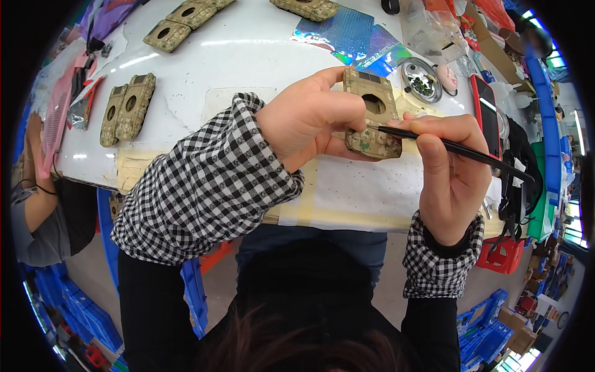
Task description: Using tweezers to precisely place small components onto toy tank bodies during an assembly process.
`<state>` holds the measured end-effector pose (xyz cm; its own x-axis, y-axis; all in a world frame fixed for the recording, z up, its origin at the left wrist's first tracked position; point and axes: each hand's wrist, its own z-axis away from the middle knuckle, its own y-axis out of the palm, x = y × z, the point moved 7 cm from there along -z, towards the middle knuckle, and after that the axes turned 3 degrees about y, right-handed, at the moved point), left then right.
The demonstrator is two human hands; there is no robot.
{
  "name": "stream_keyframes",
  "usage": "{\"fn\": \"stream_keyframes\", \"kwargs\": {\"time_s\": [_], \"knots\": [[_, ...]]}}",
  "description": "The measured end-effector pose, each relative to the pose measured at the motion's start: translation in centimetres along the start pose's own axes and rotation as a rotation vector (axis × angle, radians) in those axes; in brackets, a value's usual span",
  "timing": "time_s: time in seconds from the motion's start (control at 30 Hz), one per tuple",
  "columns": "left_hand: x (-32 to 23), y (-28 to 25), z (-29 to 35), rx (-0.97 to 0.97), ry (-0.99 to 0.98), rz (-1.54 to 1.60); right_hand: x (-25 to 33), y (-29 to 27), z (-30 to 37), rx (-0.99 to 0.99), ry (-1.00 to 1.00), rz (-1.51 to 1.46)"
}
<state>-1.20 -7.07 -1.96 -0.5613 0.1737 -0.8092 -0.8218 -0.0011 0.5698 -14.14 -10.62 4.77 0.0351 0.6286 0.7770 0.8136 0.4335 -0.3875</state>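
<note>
My left hand (319, 118) is closed round a camouflage-painted toy tank hull (383, 141), held above the table's near part. A round opening shows in the middle of the hull. In my right hand (455, 170) is a pair of black tweezers (474, 153), pinched between thumb and fingers. Their tips meet the hull's top just below the opening, close to my left fingers. Whether the tips grip a small part is too fine to see. Right of the hull, a round clear dish (437, 93) contains tiny dark green pieces.
More camouflage hulls (137, 105) lie at the left and along the far side. Shiny blue bubble sheets (334, 34) lie beyond my hands. A red-edged phone (487, 115) is at the right, beside a pink-and-white rounded object (447, 79). Another person's arm (40, 208) shows at far left.
</note>
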Motion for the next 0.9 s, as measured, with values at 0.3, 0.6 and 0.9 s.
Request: {"fn": "stream_keyframes", "kwargs": {"time_s": [0.3, 0.6, 0.9], "knots": [[-0.09, 0.25, 0.08, 0.008, 0.004, -0.026, -0.05, 0.00, 0.16, 0.004, 0.018, -0.013], [-0.03, 0.19, -0.01, 0.001, 0.010, -0.031, 0.16, 0.01, 0.21, 0.001, 0.006, -0.025], [-0.13, 0.23, 0.02, 0.027, 0.003, -0.001, 0.07, -0.08, 0.29, 0.004, 0.014, -0.025]]}}
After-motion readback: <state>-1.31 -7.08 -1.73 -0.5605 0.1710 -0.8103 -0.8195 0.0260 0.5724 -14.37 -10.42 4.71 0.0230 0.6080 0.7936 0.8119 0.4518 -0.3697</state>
